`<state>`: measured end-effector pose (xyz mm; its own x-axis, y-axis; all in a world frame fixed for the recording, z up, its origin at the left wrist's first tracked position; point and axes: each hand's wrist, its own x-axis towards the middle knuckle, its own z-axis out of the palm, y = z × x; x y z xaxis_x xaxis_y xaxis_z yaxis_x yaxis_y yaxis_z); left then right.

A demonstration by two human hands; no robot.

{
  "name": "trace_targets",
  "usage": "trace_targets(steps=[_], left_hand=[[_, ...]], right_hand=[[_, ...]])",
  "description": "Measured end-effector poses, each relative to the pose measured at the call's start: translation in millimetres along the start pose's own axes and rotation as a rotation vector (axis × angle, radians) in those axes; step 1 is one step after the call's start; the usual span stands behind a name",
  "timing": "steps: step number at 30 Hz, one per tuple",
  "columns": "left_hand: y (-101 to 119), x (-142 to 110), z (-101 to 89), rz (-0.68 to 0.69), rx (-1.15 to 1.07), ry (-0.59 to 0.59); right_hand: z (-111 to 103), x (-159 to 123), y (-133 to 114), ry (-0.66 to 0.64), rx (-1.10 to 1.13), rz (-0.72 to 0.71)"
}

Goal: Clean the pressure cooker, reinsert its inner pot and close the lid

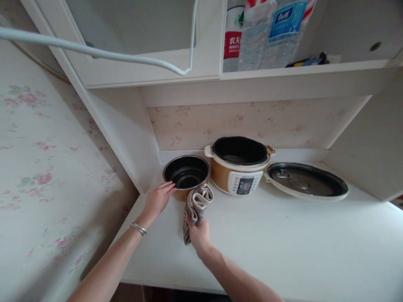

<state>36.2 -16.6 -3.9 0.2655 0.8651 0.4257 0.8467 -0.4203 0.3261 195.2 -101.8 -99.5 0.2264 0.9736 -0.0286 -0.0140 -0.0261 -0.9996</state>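
Bare forearms point(108, 264) reach in from the near side of the head view, over a white tabletop point(299, 239). One silver bracelet point(138, 228) circles the left wrist. The fingers of the left hand point(160, 199) lie close together, tips at the near left rim of a round, black-lined pot point(185, 169); the thumb is hidden, so I cannot tell whether they pinch it. The right hand point(200, 235) is closed around a bunched, patterned grey-and-cream cloth point(198, 204), whose far end lies beyond the fingers at the pot's near right side. The pot sits open side up, just beyond both hands. Right of it stands a gold-and-white electric cooker point(220, 173), open-topped; farther right, a cooker lid point(308, 180) lies dark inner side up. Above, plastic water bottles point(255, 40) occupy a cabinet shelf point(302, 70); a white cable point(119, 55) crosses at left.
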Motion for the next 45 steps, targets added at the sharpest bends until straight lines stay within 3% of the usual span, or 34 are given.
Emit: trace_targets(steps=[5,8,12,16,20,23,27,30,33,35,40,42,45], left_hand=[[9.2,-5.4,-10.8,-0.070,-0.182,-0.088],[22.6,-27.8,-10.1,-0.151,-0.293,-0.007],[50.0,-78.7,9.6,-0.271,-0.488,0.106],[82.7,-114.8,24.1,-0.389,-0.796,-0.031],[117.5,-111.8,11.7,-0.454,-1.192,-0.209],[143.3,-98.3,1.9,-0.523,-1.360,-0.258],[166.1,-83.3,6.8,-0.707,-1.469,-0.192],[168.5,-69.9,12.3,-0.835,-1.426,-0.154],[163.5,-47.6,7.0,-0.917,-1.319,-0.154],[161.8,-25.9,-3.0,-0.882,-1.262,-0.087],[178.8,56.4,-29.7,-0.586,-1.127,0.133],[191.9,98.4,-31.1,-0.452,-1.126,0.191],[210.6,162.6,-17.3,-0.323,-1.033,0.190]], right_hand=[[24.0,-16.3,-5.6,-0.158,0.053,-0.021],[21.8,-17.7,-19.2,-0.209,0.091,0.026],[-1.2,-20.9,-45.3,-0.280,0.165,-0.005],[-28.7,-31.6,-67.5,-0.401,-0.011,-0.092],[-52.4,-41.0,-85.4,-0.501,-0.305,-0.343],[-72.6,-44.4,-99.0,-0.570,-0.541,-0.482],[-106.3,-45.2,-114.9,-0.639,-0.627,-0.466],[-133.9,-39.8,-119.5,-0.656,-0.341,-0.382],[-160.7,-26.6,-114.1,-0.485,0.053,-0.137],[-177.9,-14.3,-106.0,-0.314,0.175,-0.028],[-215.5,18.2,-78.4,-0.012,0.188,0.050],[-226.5,28.1,-64.1,0.043,0.160,0.065],[-237.3,36.8,-38.7,0.079,0.058,0.069]])
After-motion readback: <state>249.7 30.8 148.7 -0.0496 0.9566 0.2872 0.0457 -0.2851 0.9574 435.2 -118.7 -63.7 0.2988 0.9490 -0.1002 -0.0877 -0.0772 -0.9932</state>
